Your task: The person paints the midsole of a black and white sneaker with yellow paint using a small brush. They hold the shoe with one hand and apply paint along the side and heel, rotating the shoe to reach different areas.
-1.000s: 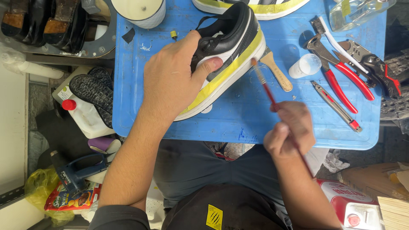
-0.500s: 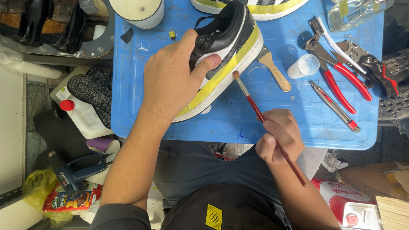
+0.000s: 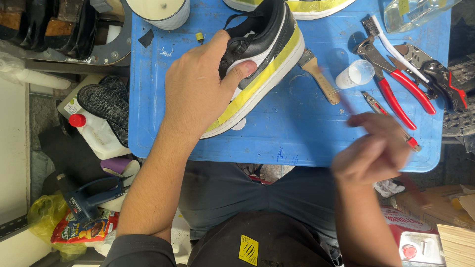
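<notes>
My left hand (image 3: 198, 94) grips a black and white sneaker (image 3: 269, 54) with yellow tape around its sole, holding it tilted on the blue table (image 3: 297, 133). My right hand (image 3: 373, 148) is blurred with motion at the table's front right. It holds a thin red-handled brush (image 3: 341, 96), also blurred, whose tip points up toward a small white cup (image 3: 355, 74). The brush is clear of the shoe.
A wooden-handled brush (image 3: 319, 74) lies beside the shoe. Red-handled pliers (image 3: 396, 89) and other tools lie at the right. A second taped shoe (image 3: 297, 7) and a white pot (image 3: 158, 10) sit at the back. Left of the table are black soles (image 3: 106, 104) and a red-capped bottle (image 3: 94, 131).
My right hand has swung the brush away from the shoe's sole to the right, toward the small white cup. My left hand keeps its hold on the sneaker.
</notes>
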